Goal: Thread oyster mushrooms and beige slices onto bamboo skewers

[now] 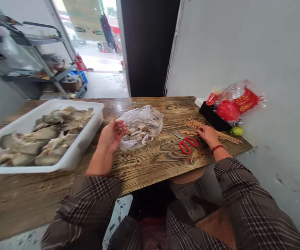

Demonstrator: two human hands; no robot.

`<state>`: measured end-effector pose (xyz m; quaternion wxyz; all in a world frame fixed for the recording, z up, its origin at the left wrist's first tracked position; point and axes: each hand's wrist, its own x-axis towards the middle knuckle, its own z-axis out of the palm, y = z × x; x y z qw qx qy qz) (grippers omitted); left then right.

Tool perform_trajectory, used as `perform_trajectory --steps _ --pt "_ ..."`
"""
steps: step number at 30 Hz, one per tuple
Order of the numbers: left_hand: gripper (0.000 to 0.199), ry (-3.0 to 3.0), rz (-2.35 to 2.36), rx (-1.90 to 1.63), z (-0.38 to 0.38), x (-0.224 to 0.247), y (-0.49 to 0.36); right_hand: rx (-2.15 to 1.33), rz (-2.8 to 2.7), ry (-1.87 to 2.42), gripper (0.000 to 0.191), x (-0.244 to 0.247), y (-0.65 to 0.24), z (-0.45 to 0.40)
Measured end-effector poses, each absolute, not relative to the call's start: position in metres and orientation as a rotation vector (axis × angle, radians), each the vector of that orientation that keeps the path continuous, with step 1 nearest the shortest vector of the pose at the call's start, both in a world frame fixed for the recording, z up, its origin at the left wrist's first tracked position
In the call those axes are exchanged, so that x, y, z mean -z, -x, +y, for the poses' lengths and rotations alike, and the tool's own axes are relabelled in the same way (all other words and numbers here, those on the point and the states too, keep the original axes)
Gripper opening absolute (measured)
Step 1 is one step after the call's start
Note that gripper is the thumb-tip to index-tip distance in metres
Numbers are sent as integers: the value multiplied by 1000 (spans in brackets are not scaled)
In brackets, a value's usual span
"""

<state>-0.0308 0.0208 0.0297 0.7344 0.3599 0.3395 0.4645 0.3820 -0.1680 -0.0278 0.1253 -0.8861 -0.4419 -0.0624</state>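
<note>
My left hand (113, 134) is raised beside a clear plastic bag (152, 116), its palm turned inward and fingers loosely stretched, holding nothing. Pale mushroom pieces (143, 132) lie in the bag. On the right, the fingertips of my right hand (208, 134) are pinched on the bamboo skewers (226, 136), which lie in a loose bundle; how many it grips is hidden. Just left of that hand, scissors (185, 145) with red handles rest on the wood, blades pointing away from me.
A white tray (81, 152) of large grey-white oyster mushrooms (47, 133) fills the table's left side. At the back right stand a black box (214, 118), red plastic packaging (229, 110) and a yellow-green fruit (236, 131). The wooden table (150, 172) meets a wall on the right. A shelf cart (46, 41) stands beyond.
</note>
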Motion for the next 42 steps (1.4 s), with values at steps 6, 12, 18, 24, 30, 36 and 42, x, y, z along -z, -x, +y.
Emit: perform_trajectory --steps 6,12,18,24,30,36,42 --pt "33 -792 730 -1045 17 -26 31 229 -1257 2592 30 36 -381 -165" --pt "33 -802 723 -1063 15 -23 31 437 -1296 2345 34 32 -378 -154" --pt "32 -803 738 -1049 18 -24 30 375 -1416 2260 33 25 -371 -141" --pt "34 -811 727 -1050 22 -25 29 160 -1552 2253 31 29 -361 -137" --pt "34 -811 740 -1053 19 -25 31 152 -1596 2322 27 36 -358 -125" --pt "32 -813 746 -1054 17 -25 32 56 -1622 2432 20 42 -370 -108" --pt "29 -882 761 -1093 16 -21 30 309 -1733 2430 20 31 -362 -110"
